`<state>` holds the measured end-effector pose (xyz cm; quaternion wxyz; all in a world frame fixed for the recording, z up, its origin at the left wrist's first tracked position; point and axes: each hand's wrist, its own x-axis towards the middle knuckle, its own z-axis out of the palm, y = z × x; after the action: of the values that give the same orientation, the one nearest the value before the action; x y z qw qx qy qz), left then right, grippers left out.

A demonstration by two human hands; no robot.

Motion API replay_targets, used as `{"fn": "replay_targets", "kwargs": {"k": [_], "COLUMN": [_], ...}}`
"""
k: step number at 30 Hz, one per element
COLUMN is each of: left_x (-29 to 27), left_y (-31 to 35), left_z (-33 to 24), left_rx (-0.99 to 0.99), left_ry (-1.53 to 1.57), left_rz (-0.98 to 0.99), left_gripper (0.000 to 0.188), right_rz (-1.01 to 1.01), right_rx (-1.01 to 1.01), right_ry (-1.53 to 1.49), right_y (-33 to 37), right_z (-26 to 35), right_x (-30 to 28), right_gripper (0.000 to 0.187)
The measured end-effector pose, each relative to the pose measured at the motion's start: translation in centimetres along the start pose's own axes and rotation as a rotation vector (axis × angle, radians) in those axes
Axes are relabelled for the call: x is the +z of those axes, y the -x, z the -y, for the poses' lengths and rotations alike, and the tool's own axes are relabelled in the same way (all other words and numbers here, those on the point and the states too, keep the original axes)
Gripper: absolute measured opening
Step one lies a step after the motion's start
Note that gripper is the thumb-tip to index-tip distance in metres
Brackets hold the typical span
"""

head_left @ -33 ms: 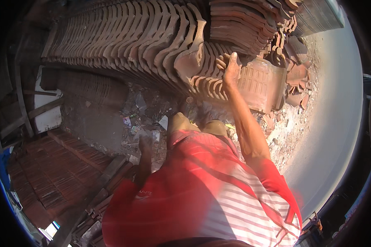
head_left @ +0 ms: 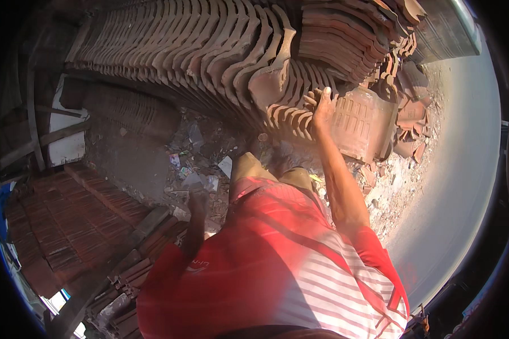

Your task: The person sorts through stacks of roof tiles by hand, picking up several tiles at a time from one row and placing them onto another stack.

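Observation:
My right hand reaches forward over a row of clay roof tiles, thumb up and fingers apart. Nothing shows in its grip. Just right of it stands a broad reddish-brown roof tile with a slotted pattern, the front one of its row; whether the hand touches it I cannot tell. Several curved tiles stand on edge to the hand's left. My left hand hangs low in shadow beside my left leg, its fingers too dark to make out.
A long row of upright tiles runs along the far side, with stacked tiles at its right. Broken tile pieces and rubble border a grey road. Litter covers the ground; more tiles lie at left behind a wooden beam.
The whole scene sits slightly lower and further right in the picture. My right hand stays beside the slotted tile.

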<state>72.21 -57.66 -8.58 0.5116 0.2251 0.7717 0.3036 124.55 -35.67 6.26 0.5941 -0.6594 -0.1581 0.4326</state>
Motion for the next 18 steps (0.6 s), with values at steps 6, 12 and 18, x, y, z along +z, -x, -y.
{"fn": "replay_targets", "kwargs": {"k": [6,12,18], "left_x": [-8.5,-7.0,-10.8], "left_y": [12.4,9.2,5.1], "left_z": [11.6,10.8,-9.1], "left_rx": [-0.385,-0.409,0.176], "left_ry": [0.257,0.14,0.139], "left_rz": [-0.301,-0.07,-0.051], "left_gripper": [0.043,0.038,0.041], "right_rz": [0.249,0.296,0.163], "right_rx": [0.068,0.534,0.235], "right_ry": [0.769,1.087,0.816], "right_y": [7.9,15.7,13.6], "right_z": [-18.9,-17.7,-18.6], "right_x": [-13.5,-15.9,-7.7], "right_gripper": [0.068,0.044,0.039]}}
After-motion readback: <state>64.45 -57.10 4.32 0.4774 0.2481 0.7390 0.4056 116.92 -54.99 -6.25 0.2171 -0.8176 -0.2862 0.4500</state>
